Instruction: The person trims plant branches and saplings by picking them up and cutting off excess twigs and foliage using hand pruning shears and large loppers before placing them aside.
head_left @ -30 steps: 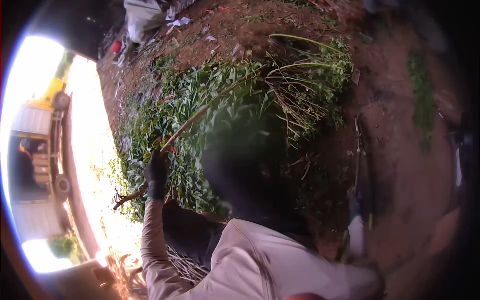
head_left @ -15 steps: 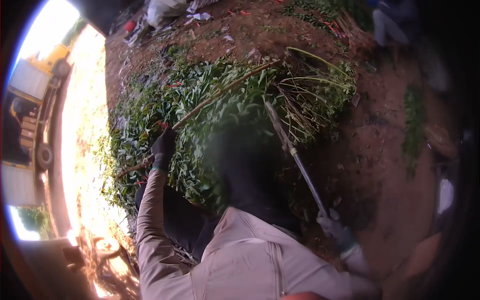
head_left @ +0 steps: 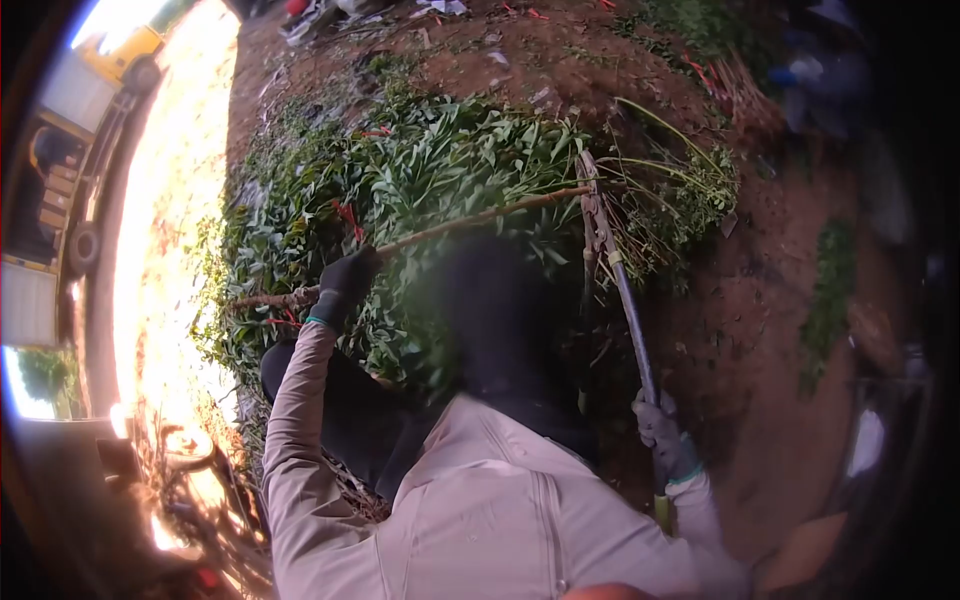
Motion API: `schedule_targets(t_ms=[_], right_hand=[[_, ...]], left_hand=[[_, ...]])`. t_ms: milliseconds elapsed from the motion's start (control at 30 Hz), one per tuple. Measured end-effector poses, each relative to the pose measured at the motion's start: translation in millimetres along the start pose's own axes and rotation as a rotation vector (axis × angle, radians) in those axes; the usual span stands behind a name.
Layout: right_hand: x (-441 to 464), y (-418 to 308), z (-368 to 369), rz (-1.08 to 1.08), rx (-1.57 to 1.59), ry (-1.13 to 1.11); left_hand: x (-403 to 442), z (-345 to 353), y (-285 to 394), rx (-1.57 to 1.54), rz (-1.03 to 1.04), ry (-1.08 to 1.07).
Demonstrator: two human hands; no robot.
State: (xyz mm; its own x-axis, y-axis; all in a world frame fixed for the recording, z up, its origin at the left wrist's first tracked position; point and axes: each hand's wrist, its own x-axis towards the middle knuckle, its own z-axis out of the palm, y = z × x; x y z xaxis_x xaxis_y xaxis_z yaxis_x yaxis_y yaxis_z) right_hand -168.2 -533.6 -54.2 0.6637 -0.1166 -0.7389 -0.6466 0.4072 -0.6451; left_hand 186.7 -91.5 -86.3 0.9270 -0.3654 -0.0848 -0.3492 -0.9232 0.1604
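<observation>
My left hand (head_left: 347,283), in a dark glove, is closed around a long brown branch (head_left: 490,214). The branch slants up to the right over a pile of leafy green cuttings (head_left: 440,150). My right hand (head_left: 662,432), in a grey glove, grips one long handle of a pair of loppers (head_left: 632,315). The lopper head (head_left: 592,190) is at the branch's far end, seeming to touch it; whether the blades have closed on it I cannot tell. Their second handle hangs lower, partly hidden by a dark blurred shape in front.
Thin bare stems (head_left: 690,180) fan out right of the pile. Brown soil (head_left: 740,330) with leaf scraps surrounds it. Another person (head_left: 820,85) is at the upper right, near more cut stems (head_left: 745,95). A truck (head_left: 75,160) stands in bright sun at left.
The branch has swung down at its far end and now meets the lopper head. The loppers stand more upright, with their second handle now showing. My view has shifted slightly.
</observation>
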Motion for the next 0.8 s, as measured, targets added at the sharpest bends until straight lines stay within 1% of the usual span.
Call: schedule_targets(t_ms=[33, 100, 133, 200, 233, 300, 433, 467, 533, 567, 633, 667, 700, 733, 800], right_hand=[[0.4, 2.5, 2.8, 0.000, 0.001, 0.007], [1.7, 8.0, 11.7, -0.028, -0.095, 0.083], [2.9, 11.0, 12.6, -0.041, -0.143, 0.120], [9.5, 23.1, 10.1, -0.048, -0.098, 0.127], [12.2, 28.1, 9.4, -0.057, -0.058, 0.127], [15.1, 30.2, 10.9, -0.057, -0.057, 0.147], [25.5, 36.6, 3.2, -0.035, -0.078, 0.177], [31.6, 44.9, 0.7, -0.032, -0.070, 0.182], [51.2, 68.8, -4.6, -0.343, -0.276, 0.267], [57.1, 86.3, -7.3, -0.338, -0.268, 0.269], [56.8, 124.8, -13.8, -0.687, -0.662, 0.562], [36.1, 126.2, -16.3, -0.499, -0.706, 0.510], [24.5, 146.6, -29.1, -0.498, -0.697, 0.513], [9.4, 170.9, -45.6, -0.254, -0.765, 0.537], [-1.6, 183.7, -49.6, 0.009, -0.819, 0.554]], left_hand=[[4.5, -0.9, 0.4, -0.002, -0.002, -0.051], [13.5, -2.5, -1.9, 0.051, 0.059, -0.065], [18.4, -4.2, -3.3, 0.046, 0.048, -0.090], [26.1, -19.3, 6.9, 0.098, 0.020, -0.150], [26.0, -28.5, 13.3, 0.072, 0.047, -0.090], [31.7, -32.9, 18.4, 0.108, 0.045, -0.071], [32.7, -40.2, 28.9, 0.138, 0.090, -0.074], [34.1, -39.8, 29.6, 0.136, 0.074, -0.077], [35.4, -42.6, 33.6, 0.158, 0.075, -0.084], [34.3, -44.0, 34.0, 0.177, 0.066, -0.089], [36.1, -47.6, 31.5, 0.199, 0.055, -0.087], [37.5, -49.5, 29.1, 0.213, 0.037, -0.080], [38.0, -50.5, 26.0, 0.222, 0.013, -0.087], [37.9, -52.6, 23.0, 0.229, 0.018, -0.091], [35.8, -55.4, 22.2, 0.207, 0.022, -0.070]])
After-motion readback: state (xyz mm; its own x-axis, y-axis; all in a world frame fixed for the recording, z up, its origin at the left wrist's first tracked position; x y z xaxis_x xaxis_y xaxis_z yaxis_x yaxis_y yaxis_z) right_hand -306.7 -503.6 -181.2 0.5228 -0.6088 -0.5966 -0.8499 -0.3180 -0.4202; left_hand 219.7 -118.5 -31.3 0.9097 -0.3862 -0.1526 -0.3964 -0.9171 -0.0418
